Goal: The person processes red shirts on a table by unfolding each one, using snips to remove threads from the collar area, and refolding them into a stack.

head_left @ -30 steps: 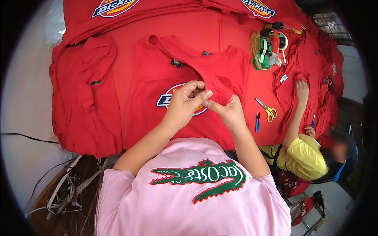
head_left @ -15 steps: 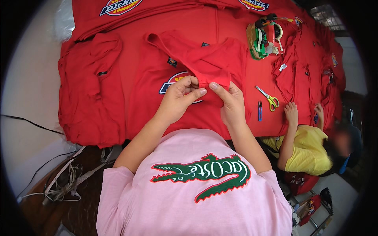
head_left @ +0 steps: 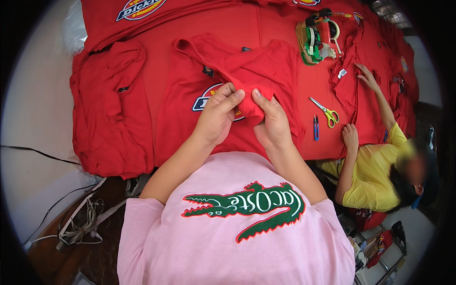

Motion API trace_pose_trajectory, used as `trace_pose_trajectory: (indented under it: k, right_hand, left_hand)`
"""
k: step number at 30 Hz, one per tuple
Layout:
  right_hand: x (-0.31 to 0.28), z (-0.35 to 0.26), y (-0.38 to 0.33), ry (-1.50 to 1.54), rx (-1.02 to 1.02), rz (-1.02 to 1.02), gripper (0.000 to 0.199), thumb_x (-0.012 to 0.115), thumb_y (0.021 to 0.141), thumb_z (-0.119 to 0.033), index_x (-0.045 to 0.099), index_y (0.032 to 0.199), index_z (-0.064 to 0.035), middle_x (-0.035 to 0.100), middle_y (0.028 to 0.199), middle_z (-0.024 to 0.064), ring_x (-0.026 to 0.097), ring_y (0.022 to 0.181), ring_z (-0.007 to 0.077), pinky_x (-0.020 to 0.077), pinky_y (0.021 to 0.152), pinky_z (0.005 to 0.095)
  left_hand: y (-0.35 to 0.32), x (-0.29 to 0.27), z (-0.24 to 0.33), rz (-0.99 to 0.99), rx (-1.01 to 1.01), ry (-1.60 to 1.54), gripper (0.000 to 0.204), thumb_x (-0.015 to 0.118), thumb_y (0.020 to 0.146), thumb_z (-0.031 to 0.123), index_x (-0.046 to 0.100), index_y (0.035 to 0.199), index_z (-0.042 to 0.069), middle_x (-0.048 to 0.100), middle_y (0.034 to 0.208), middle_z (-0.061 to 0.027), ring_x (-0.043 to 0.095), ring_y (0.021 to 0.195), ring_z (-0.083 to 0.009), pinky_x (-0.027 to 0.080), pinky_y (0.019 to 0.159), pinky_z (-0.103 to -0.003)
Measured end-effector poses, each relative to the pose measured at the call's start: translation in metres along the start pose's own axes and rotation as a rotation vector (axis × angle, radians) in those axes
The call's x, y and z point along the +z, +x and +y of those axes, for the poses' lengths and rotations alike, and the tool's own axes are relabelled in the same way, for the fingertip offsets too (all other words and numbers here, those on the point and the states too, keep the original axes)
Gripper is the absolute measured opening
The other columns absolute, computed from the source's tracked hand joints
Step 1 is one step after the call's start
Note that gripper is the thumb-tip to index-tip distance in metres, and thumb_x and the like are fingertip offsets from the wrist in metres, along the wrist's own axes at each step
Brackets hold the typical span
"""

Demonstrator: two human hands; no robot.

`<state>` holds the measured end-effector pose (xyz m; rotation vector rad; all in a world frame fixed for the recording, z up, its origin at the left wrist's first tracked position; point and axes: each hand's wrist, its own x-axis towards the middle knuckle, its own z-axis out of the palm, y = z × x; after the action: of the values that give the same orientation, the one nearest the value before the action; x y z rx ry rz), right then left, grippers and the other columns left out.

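A red T-shirt [head_left: 247, 66] lies spread on a table covered with more red shirts, its neckline toward the far side. My left hand [head_left: 217, 115] and my right hand [head_left: 271, 122] pinch a bunched fold of its fabric between thumbs and fingers, close together at the table's near edge. A printed badge on the shirt beneath [head_left: 204, 99] shows just left of my left hand. My pink shirt with a green crocodile figure fills the lower part of the view.
Yellow-handled scissors [head_left: 325, 111] and a small dark snipper [head_left: 315, 128] lie right of my hands. Rolls of tape [head_left: 319, 34] sit at the far right. A person in yellow [head_left: 375, 171] works beside me, both hands on red cloth. Cables [head_left: 80, 223] lie on the floor at left.
Both hands have drawn the pinched red fabric nearer to me and slightly down. The neighbouring person's hands have shifted on their own cloth.
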<state>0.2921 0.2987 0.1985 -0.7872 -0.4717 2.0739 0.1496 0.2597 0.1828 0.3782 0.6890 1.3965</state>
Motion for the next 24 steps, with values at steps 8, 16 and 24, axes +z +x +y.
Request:
trace_pose_trajectory:
  k: [8, 16, 24]
  right_hand:
    - [-0.014, -0.007, 0.010, -0.162, -0.041, 0.048, 0.021, 0.065, 0.101, -0.014, 0.068, 0.117, -0.0011, 0.073, 0.111, 0.0068, 0.068, 0.101, 0.0140, 0.0531, 0.092, 0.0293]
    - [-0.012, -0.009, 0.015, -0.545, -0.246, -0.009, 0.019, 0.074, 0.089, -0.002, 0.073, 0.108, -0.0004, 0.074, 0.106, 0.0067, 0.068, 0.095, 0.0125, 0.0537, 0.085, 0.0284]
    - [0.002, 0.007, 0.019, -1.294, -0.816, -0.057, 0.013, 0.069, 0.084, -0.001, 0.063, 0.094, -0.0015, 0.062, 0.087, 0.0131, 0.062, 0.080, 0.0296, 0.0508, 0.070, 0.0352]
  left_hand:
    - [0.011, -0.012, 0.003, -0.018, -0.071, 0.115, 0.023, 0.061, 0.105, 0.020, 0.065, 0.122, 0.006, 0.069, 0.117, -0.0010, 0.062, 0.110, -0.0093, 0.047, 0.098, -0.029]
    - [0.007, -0.010, 0.016, -0.006, -0.036, 0.304, 0.027, 0.057, 0.106, 0.022, 0.066, 0.126, 0.006, 0.069, 0.110, 0.0021, 0.061, 0.100, -0.0058, 0.048, 0.090, -0.025]
    - [0.000, -0.023, 0.015, -0.044, 0.012, 0.499, 0.030, 0.052, 0.107, 0.019, 0.065, 0.127, 0.000, 0.068, 0.119, -0.0026, 0.060, 0.112, -0.0096, 0.046, 0.100, -0.027]
